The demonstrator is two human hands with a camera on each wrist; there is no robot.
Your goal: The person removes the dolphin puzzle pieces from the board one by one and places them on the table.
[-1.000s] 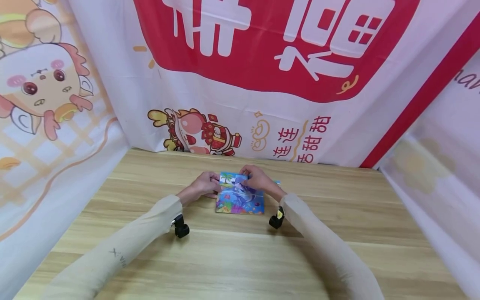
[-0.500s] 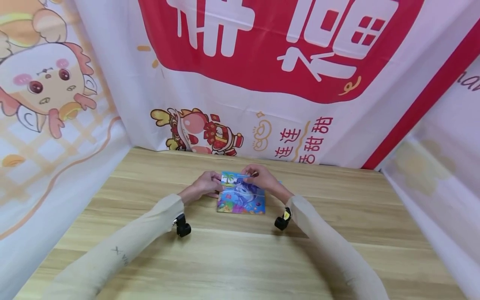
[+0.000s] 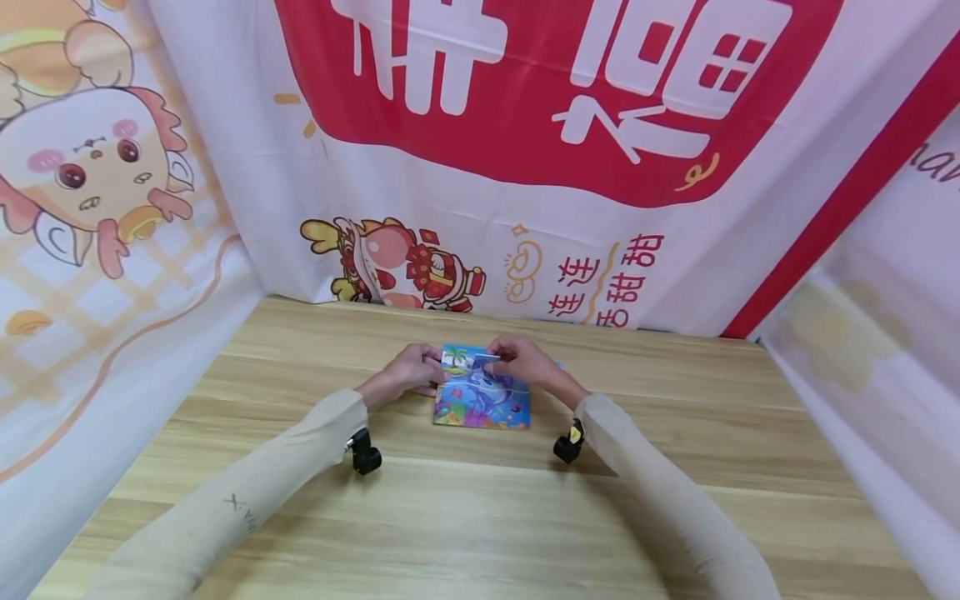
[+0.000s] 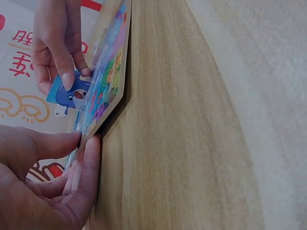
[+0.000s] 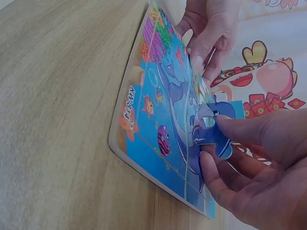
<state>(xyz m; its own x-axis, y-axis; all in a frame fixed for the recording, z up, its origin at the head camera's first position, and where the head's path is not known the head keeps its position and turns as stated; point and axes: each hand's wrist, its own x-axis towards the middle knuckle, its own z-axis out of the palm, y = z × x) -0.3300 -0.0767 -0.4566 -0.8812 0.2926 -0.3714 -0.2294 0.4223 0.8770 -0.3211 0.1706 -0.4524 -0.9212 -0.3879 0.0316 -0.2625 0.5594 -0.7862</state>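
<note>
A jigsaw puzzle (image 3: pixel 480 410) with a dolphin and sea creatures lies flat on the table in the head view. My left hand (image 3: pixel 411 367) grips its left edge; the left wrist view shows the thumb above and fingers at the rim. Over the puzzle's far part is my right hand (image 3: pixel 525 362). In the right wrist view it pinches a blue puzzle piece (image 5: pixel 227 110) with the dolphin's eye between thumb and fingers. That piece is tilted up from the board, its lower end at or just above the surface; contact cannot be told.
A small blue bit (image 3: pixel 559 364) shows beyond my right wrist, mostly hidden. The wooden table (image 3: pixel 450 517) spreads out in front of and beside the puzzle. Printed white cloth (image 3: pixel 420 183) hangs behind the table and along both sides.
My right hand and forearm have shifted slightly to the right, still with the puzzle piece between the fingers. The left hand stays on the puzzle's left edge.
</note>
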